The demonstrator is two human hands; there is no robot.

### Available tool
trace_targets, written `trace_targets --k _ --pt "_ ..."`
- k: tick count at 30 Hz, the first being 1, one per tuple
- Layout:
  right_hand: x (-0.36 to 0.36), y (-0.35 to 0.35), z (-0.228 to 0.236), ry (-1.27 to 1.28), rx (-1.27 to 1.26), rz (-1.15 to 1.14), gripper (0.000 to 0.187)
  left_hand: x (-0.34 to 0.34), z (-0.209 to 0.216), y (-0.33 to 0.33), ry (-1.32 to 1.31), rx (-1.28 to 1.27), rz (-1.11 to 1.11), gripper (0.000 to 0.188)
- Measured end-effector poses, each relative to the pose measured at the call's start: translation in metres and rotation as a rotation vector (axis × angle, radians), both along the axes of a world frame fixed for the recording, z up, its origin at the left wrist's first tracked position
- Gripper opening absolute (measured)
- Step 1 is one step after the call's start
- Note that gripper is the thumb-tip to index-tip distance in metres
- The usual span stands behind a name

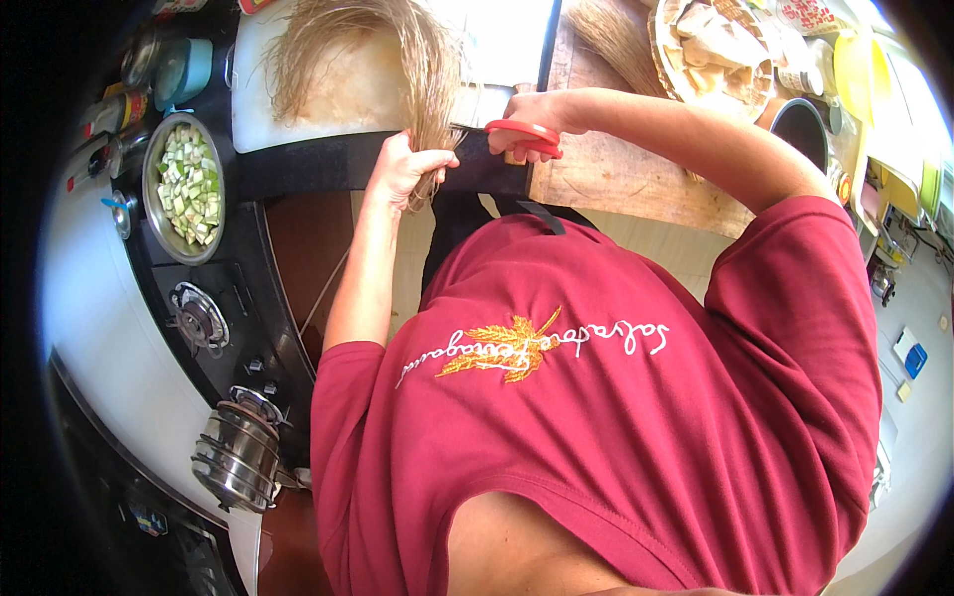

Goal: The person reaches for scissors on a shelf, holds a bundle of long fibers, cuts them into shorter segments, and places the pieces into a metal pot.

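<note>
My left hand [399, 171] is closed round the lower end of a long bundle of thin, brownish dried vermicelli [433, 74]. The bundle arches back over a white cutting board [253, 104], and its short cut-looking ends stick out below my fist. In my right hand [550, 107] is a pair of scissors [529, 130] with red handles, gripped just right of the bundle. Its blades are hard to make out, pointing left toward the strands. Both hands are over the counter's front edge.
On the right, a wooden board [621, 184] bears another strand bundle [614, 42] and a woven basket [660, 65] with pale pieces. To the left stand a metal bowl [150, 207] of diced green vegetables, a gas burner [199, 316] and a stacked steel pot [237, 459].
</note>
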State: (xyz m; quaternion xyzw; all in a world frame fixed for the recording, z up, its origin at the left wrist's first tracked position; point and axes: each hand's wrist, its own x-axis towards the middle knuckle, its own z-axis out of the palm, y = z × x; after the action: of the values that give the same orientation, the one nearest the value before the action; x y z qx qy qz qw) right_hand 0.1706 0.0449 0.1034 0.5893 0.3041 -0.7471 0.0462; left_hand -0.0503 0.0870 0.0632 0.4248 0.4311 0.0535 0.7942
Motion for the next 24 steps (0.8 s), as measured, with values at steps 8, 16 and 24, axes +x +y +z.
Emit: trace_targets --k 8,16,24 --pt "-0.003 0.001 -0.003 -0.070 0.028 0.016 0.025 0.000 -0.004 0.001 0.010 0.014 -0.006 0.017" --pt "0.009 -0.006 -0.004 -0.151 0.298 0.054 0.029 0.003 -0.004 0.003 -0.011 -0.009 0.042 0.019" --pt "0.045 -0.017 -0.001 0.105 0.093 -0.066 0.035 -0.002 0.005 0.016 -0.146 -0.120 0.061 0.021"
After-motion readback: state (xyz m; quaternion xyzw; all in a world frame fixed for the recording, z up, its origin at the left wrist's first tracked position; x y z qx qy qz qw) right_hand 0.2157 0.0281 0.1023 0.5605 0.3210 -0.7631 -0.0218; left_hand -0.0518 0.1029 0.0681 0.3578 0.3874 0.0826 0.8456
